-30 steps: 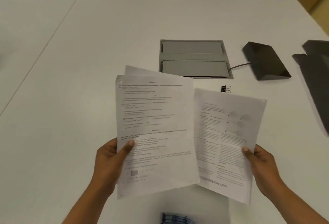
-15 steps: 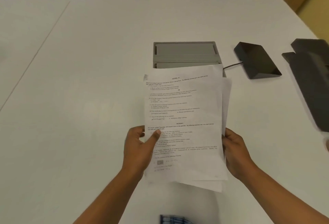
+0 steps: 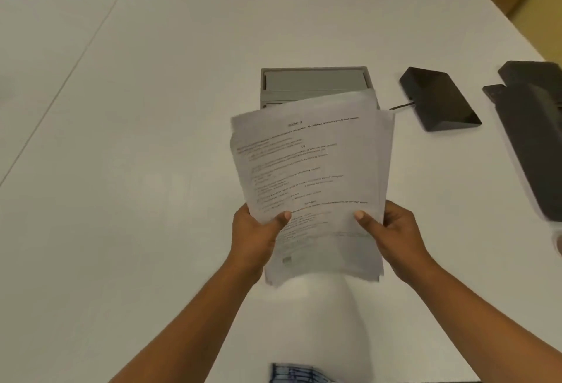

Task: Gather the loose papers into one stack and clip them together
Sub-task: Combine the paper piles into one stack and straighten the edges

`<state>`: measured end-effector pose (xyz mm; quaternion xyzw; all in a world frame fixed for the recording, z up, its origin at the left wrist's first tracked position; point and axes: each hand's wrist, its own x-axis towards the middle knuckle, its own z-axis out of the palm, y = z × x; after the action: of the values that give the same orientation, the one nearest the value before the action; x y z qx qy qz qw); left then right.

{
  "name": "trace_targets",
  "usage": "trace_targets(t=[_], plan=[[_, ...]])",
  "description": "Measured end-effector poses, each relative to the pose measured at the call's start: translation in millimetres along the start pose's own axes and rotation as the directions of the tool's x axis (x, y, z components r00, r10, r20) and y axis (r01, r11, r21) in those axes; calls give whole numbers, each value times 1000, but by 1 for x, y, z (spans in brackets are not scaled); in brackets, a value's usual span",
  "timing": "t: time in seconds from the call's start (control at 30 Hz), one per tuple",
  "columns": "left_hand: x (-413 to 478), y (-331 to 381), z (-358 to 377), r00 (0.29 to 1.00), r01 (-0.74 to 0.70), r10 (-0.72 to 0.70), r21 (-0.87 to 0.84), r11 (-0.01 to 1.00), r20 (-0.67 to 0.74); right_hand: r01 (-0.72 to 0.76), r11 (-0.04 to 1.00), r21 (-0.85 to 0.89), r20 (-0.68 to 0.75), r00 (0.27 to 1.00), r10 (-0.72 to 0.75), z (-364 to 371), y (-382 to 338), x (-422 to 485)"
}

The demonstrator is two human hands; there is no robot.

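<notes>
A loose stack of printed white papers (image 3: 313, 175) is held up above the white table (image 3: 137, 139), its sheets overlapping unevenly at the top and right edges. My left hand (image 3: 255, 236) grips the stack's lower left edge, thumb on the front page. At the lower right edge my right hand (image 3: 392, 233) holds it the same way. The small black binder clip that lay on the table is hidden behind the papers.
A grey recessed cable box (image 3: 316, 84) sits in the table just behind the papers. To its right lie a black wedge-shaped device (image 3: 438, 99) with a cable and a larger dark device (image 3: 529, 127) near the right edge.
The separate sheets in my two hands have come together into one stack. My hands have moved closer, and both now hold the same pile by its lower edges.
</notes>
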<state>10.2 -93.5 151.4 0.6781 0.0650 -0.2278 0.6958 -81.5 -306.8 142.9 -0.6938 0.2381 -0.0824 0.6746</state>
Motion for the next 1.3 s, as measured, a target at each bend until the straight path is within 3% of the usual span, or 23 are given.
trace_targets(t=[0.23, 0.43, 0.57, 0.83, 1.03, 1.3], plan=[[3, -7, 5, 983, -182, 185, 167, 969, -1, 64, 998, 19, -76, 995, -62, 4, -9, 7], [-1, 7, 6, 944, -330, 331, 137, 934, 17, 107, 994, -23, -57, 992, -108, 0, -18, 7], [0, 17, 9, 900, -434, 423, 125, 892, 106, 103, 994, -30, -28, 994, -104, -3, -18, 10], [8, 20, 4, 904, -413, 381, 160, 897, 194, 47, 997, -53, 53, 998, -44, -7, -2, 16], [17, -3, 3, 966, -257, 245, 204, 944, 86, -5, 996, -93, 106, 994, 15, -4, 14, 27], [21, 12, 13, 937, -348, 348, 131, 928, 28, 128, 988, -82, 56, 991, -123, 6, -11, 36]])
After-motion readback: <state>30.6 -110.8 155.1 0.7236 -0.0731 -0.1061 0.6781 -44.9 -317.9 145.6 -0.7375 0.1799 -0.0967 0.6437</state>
